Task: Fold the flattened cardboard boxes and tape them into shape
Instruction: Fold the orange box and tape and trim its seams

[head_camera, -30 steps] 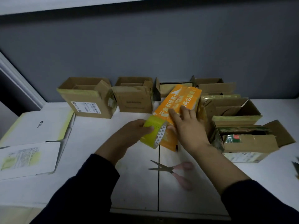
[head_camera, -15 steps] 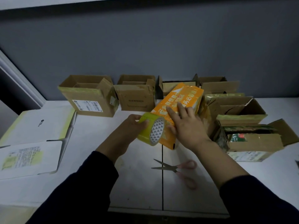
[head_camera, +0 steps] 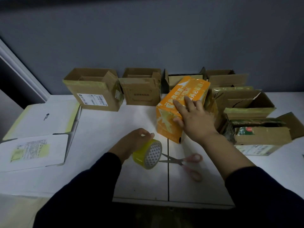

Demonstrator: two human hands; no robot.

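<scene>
The left hand (head_camera: 131,143) grips the yellow tape roll (head_camera: 148,153), scissors (head_camera: 182,162) just beside it. The right hand (head_camera: 194,119) presses flat, fingers spread wide, on the orange box (head_camera: 174,102).

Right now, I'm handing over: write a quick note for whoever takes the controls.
Left hand grips the yellow tape roll beside the scissors. Right hand presses flat on the folded orange box. Whether a tape strip joins roll and box, I cannot tell. Brown boxes stand folded along the back. Likely left: finish taping this box, then the flat white boxes on the table.
</scene>
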